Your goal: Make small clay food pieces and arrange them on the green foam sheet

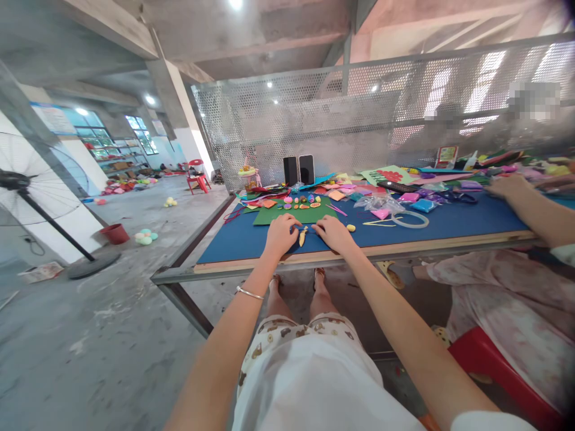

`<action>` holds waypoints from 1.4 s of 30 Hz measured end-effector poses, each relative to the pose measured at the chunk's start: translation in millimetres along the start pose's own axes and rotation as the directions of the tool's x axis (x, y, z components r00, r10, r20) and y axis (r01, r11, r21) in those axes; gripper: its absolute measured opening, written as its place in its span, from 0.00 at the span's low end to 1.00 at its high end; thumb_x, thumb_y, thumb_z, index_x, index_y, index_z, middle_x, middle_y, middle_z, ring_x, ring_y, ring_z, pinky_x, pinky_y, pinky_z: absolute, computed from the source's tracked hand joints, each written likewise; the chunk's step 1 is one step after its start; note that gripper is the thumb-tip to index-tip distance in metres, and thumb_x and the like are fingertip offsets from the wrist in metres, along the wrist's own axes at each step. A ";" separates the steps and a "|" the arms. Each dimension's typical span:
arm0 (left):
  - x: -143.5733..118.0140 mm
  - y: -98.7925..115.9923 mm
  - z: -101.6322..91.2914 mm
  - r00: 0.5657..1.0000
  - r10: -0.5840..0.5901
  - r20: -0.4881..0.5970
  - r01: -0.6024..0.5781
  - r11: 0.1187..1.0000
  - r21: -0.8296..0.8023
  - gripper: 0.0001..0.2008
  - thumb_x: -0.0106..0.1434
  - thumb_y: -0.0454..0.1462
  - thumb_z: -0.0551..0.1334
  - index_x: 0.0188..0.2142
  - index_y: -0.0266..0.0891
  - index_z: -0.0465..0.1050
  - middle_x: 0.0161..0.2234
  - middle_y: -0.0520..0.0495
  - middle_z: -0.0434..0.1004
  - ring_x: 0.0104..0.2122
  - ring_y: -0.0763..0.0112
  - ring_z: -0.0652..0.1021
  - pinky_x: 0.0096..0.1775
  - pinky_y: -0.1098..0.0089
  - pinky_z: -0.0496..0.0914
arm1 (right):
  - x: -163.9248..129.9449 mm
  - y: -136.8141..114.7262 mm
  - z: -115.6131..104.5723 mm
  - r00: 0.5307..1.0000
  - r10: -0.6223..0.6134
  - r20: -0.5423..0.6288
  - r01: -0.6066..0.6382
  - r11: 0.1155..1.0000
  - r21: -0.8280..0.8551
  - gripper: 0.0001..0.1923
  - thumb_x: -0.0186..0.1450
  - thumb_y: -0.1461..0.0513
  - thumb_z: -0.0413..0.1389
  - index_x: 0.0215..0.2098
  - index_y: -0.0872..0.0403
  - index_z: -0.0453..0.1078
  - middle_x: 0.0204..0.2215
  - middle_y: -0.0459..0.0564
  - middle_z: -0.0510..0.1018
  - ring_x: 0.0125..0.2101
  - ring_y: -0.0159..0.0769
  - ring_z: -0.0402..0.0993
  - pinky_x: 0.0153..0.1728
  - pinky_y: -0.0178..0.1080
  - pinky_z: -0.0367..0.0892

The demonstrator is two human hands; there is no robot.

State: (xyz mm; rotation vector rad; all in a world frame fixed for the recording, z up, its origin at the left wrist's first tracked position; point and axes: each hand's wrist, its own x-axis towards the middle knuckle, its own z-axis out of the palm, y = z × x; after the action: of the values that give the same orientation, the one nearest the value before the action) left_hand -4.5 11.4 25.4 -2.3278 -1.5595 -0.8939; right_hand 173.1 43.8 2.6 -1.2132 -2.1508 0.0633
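My left hand (pixel 281 233) and my right hand (pixel 333 232) rest side by side on the blue table mat (pixel 233 239), near its front edge. Between them lies a small yellow clay piece (pixel 303 237); both hands seem to pinch something thin there, but what it is I cannot make out. Just beyond my fingers lies a green felt sheet (pixel 269 216) with several small coloured clay shapes on it. A small yellow clay ball (pixel 351 227) sits right of my right hand.
A clear tape ring (pixel 409 219), plastic bags, coloured clay packs (pixel 422 205) and two phones (pixel 299 170) lie farther back. A co-worker's arm (pixel 530 206) reaches over the table at right. A standing fan (pixel 27 185) and a mesh fence (pixel 359 114) flank the table.
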 end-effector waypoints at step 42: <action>-1.2 1.5 -6.9 1.000 0.015 0.017 -0.016 1.000 0.017 0.18 0.56 0.25 0.51 0.37 0.40 0.77 0.40 0.47 0.75 0.41 0.65 0.72 0.45 0.65 0.64 | -3.6 5.7 -15.1 0.980 0.057 -0.193 -0.028 0.989 0.147 0.10 0.67 0.58 0.47 0.32 0.54 0.65 0.32 0.50 0.75 0.33 0.35 0.70 0.35 0.34 0.62</action>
State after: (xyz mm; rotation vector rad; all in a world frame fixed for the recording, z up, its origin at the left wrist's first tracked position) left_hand -6.1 6.5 30.4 -2.3378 -1.5472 -0.8566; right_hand 187.2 40.2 10.6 -1.1336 -1.9153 0.1098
